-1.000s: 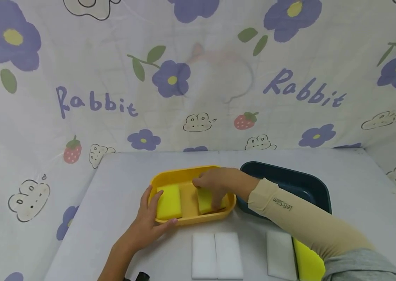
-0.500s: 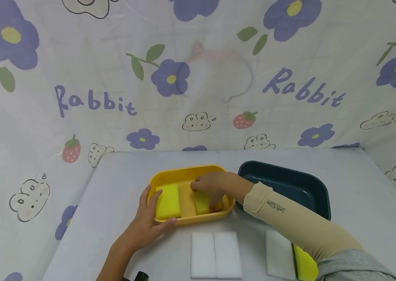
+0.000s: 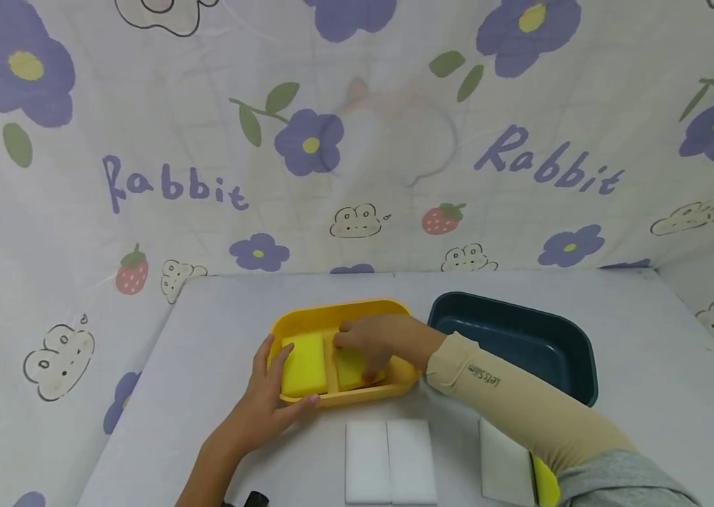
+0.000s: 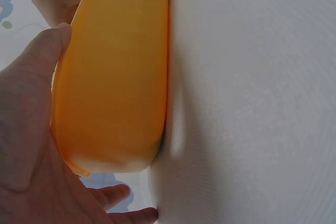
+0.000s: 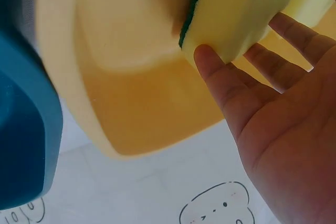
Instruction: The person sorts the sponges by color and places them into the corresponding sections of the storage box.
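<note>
My left hand (image 3: 265, 401) holds the left corner of a yellow plastic tub (image 3: 363, 400), thumb at the near rim and fingers along the left end. In the left wrist view the thumb (image 4: 64, 32) touches the rim, while two fingers stick out past the tub's end. A yellow sponge (image 3: 304, 366) lies inside at the left. Beside it, my right hand (image 3: 385, 336) grips a second yellow sponge (image 3: 349, 371) from above, partly hiding it. The right wrist view shows fingertips on this sponge (image 5: 239, 14) and its dark green scouring layer facing the tub floor.
A dark teal tub (image 3: 522, 338) stands just right of the yellow one. In front lie two white sponge blocks (image 3: 389, 461) side by side. Farther right, a greyish-white block (image 3: 505, 461) lies against a yellow sponge (image 3: 546, 482), partly under the right sleeve. A patterned curtain (image 3: 357, 141) hangs behind.
My right hand has slid the second sponge leftward inside the yellow tub, closer to the first one. The left hand stays in place on the tub.
</note>
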`<move>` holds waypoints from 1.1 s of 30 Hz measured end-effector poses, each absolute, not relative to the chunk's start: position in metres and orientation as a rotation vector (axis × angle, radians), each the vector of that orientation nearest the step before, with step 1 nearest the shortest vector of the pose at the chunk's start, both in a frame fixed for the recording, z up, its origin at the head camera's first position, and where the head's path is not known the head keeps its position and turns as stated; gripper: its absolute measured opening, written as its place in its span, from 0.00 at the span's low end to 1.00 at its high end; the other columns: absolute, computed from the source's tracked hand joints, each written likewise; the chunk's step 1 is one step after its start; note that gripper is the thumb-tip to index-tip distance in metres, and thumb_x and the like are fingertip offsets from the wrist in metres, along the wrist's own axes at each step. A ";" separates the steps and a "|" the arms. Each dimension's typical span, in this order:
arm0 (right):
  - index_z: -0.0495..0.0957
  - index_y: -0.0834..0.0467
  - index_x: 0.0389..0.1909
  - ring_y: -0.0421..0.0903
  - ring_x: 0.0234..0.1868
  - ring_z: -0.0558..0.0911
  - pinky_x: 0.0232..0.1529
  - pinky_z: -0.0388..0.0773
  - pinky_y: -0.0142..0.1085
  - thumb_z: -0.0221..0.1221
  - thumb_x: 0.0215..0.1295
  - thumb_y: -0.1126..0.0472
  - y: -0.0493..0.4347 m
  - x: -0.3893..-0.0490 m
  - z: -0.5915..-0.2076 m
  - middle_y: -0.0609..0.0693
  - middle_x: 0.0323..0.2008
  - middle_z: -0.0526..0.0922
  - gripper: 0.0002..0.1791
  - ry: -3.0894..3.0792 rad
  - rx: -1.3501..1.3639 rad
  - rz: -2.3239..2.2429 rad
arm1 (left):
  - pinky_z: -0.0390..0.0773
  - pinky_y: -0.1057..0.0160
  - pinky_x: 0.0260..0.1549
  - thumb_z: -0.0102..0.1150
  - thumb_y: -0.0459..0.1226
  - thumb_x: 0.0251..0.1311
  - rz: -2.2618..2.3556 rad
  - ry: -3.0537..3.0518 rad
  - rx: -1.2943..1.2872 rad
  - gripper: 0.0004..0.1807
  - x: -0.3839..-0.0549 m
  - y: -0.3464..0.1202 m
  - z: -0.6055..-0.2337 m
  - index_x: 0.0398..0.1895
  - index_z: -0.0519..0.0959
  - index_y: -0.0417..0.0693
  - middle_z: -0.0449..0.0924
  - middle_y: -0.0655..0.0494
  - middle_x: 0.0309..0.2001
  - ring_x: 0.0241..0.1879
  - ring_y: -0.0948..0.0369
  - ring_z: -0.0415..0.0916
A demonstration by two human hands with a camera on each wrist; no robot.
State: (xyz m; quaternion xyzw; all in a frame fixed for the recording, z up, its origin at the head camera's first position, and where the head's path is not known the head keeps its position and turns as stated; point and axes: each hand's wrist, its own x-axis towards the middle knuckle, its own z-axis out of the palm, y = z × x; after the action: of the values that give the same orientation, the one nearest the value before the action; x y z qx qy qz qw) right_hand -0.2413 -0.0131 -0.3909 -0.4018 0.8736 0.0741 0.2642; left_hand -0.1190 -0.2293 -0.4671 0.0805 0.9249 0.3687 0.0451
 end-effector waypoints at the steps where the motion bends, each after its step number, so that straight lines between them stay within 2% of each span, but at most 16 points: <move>1: 0.67 0.43 0.70 0.47 0.57 0.73 0.65 0.70 0.44 0.73 0.57 0.49 -0.014 -0.241 -0.392 0.47 0.70 0.66 0.40 2.361 -1.085 0.201 | 0.56 0.38 0.67 0.61 0.65 0.58 1.126 2.825 0.245 0.55 -0.119 -0.229 -0.467 0.80 0.46 0.52 0.21 0.52 0.79 0.77 0.43 0.38; 6: 0.66 0.42 0.73 0.49 0.67 0.69 0.68 0.66 0.47 0.71 0.60 0.46 -0.019 -0.240 -0.393 0.47 0.75 0.61 0.40 2.357 -1.093 0.214 | 0.56 0.38 0.67 0.62 0.64 0.58 1.129 2.840 0.244 0.55 -0.117 -0.230 -0.466 0.80 0.47 0.50 0.22 0.50 0.79 0.77 0.42 0.39; 11: 0.65 0.42 0.75 0.51 0.71 0.66 0.70 0.63 0.49 0.69 0.61 0.45 -0.022 -0.238 -0.391 0.47 0.76 0.59 0.41 2.356 -1.108 0.234 | 0.56 0.38 0.67 0.61 0.65 0.58 1.122 2.850 0.253 0.56 -0.117 -0.230 -0.467 0.80 0.47 0.50 0.22 0.49 0.79 0.77 0.41 0.38; 27: 0.62 0.40 0.76 0.51 0.71 0.66 0.70 0.62 0.49 0.69 0.62 0.45 -0.022 -0.231 -0.396 0.45 0.77 0.56 0.42 2.407 -1.063 0.165 | 0.56 0.39 0.67 0.60 0.66 0.58 1.101 2.845 0.255 0.56 -0.117 -0.229 -0.466 0.80 0.47 0.51 0.21 0.51 0.79 0.77 0.42 0.38; 33: 0.61 0.39 0.76 0.51 0.69 0.70 0.68 0.65 0.49 0.69 0.62 0.44 -0.015 -0.231 -0.395 0.48 0.78 0.55 0.43 2.419 -1.055 0.151 | 0.55 0.38 0.67 0.61 0.64 0.59 1.115 2.834 0.253 0.55 -0.117 -0.227 -0.465 0.80 0.47 0.50 0.21 0.50 0.79 0.77 0.41 0.37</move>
State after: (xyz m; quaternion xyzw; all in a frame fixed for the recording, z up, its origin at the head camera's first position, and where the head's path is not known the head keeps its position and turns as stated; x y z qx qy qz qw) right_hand -0.2311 -0.0155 -0.3947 -0.3870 0.8868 0.0555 0.2466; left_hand -0.1168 -0.2271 -0.4648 0.0828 0.9266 0.3644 0.0427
